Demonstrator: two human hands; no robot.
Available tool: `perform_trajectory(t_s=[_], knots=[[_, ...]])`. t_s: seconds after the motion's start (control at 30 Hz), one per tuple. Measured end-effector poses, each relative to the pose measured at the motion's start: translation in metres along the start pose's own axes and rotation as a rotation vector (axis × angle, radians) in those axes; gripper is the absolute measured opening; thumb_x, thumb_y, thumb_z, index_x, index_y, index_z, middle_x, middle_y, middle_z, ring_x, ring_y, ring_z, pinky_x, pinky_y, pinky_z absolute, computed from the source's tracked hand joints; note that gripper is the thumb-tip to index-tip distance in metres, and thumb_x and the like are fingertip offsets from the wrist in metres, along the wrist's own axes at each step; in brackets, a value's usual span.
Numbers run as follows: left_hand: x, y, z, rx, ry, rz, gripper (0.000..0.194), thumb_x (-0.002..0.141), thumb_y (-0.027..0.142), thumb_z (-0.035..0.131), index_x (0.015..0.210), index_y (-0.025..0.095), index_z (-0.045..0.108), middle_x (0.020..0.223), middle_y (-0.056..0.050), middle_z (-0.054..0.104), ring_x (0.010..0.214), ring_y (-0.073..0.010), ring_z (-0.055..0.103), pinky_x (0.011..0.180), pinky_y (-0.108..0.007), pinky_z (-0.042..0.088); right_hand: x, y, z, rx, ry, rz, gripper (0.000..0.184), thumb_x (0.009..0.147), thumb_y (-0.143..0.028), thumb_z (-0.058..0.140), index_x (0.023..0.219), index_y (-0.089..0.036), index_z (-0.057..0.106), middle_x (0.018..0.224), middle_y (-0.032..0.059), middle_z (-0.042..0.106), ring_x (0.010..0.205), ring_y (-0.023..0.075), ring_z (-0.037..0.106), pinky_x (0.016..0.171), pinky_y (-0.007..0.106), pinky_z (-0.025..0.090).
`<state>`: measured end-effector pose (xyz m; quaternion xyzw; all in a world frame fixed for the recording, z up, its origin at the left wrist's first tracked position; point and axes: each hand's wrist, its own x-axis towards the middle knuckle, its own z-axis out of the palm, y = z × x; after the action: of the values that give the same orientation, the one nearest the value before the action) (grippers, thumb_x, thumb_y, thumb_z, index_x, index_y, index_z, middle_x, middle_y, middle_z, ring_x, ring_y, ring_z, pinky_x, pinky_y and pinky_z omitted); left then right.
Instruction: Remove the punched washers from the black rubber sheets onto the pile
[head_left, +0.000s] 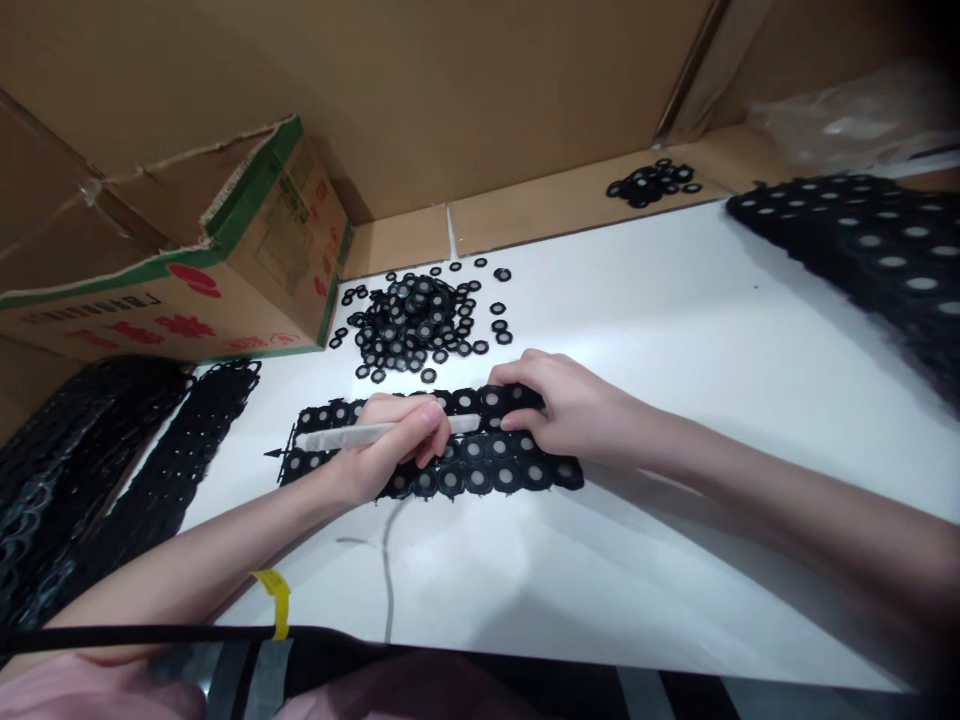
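A black moulded panel (pixel 477 480) with rows of round pale-centred discs lies flat on the white table. My left hand (pixel 401 440) is closed round a slim white pen-like tool (pixel 337 437), held nearly level over the panel. Its right tip reaches the middle rows, close to my right thumb. My right hand (pixel 559 405) grips the panel's far side near the right end, fingers curled at the far edge and thumb on top. Whether a small disc is also between those fingers is hidden. Beyond the panel is a heap of loose black rings (pixel 409 320) with pale centres.
An open cardboard box (pixel 277 260) with green edges stands at the left. Black mesh panels (pixel 172 450) lie below it. A disc-filled black sheet (pixel 870 240) is at the right. A small ring pile (pixel 649 183) lies at the back. A thin grey cord-like line (pixel 388 580) crosses the near table.
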<state>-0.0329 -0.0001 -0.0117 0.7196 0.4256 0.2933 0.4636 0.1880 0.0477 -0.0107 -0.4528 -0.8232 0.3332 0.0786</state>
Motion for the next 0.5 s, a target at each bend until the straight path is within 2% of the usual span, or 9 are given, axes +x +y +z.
perform_trajectory(t_s=[0.2,0.33,0.5], knots=[[0.0,0.0,0.0,0.014,0.015,0.003,0.046,0.099,0.034,0.037,0.062,0.014,0.054,0.053,0.002,0.05,0.049,-0.0083,0.04,0.051,-0.023,0.032,0.0,-0.002,0.0,0.018,-0.007,0.01,0.013,0.071,-0.011,0.059,0.079,-0.02,0.056,0.089,0.0075,0.056,0.086,0.0232,0.056,0.076,0.033,0.044],[0.002,0.006,0.001,0.08,-0.03,0.018,0.044,0.1,0.029,0.034,0.063,0.014,0.052,0.056,0.002,0.051,0.051,-0.0078,0.041,0.054,-0.022,0.033,0.0,-0.003,-0.001,0.002,-0.003,0.008,0.013,0.072,-0.01,0.058,0.079,-0.019,0.056,0.088,0.008,0.056,0.085,0.0232,0.056,0.075,0.032,0.044],[0.006,0.011,0.0,0.091,-0.103,-0.03,0.045,0.099,0.03,0.034,0.06,0.015,0.049,0.052,0.003,0.047,0.049,-0.0082,0.04,0.052,-0.022,0.033,-0.001,-0.003,0.0,-0.012,-0.003,0.005,0.014,0.072,-0.008,0.058,0.08,-0.019,0.057,0.086,0.0075,0.058,0.083,0.0226,0.057,0.072,0.031,0.044]])
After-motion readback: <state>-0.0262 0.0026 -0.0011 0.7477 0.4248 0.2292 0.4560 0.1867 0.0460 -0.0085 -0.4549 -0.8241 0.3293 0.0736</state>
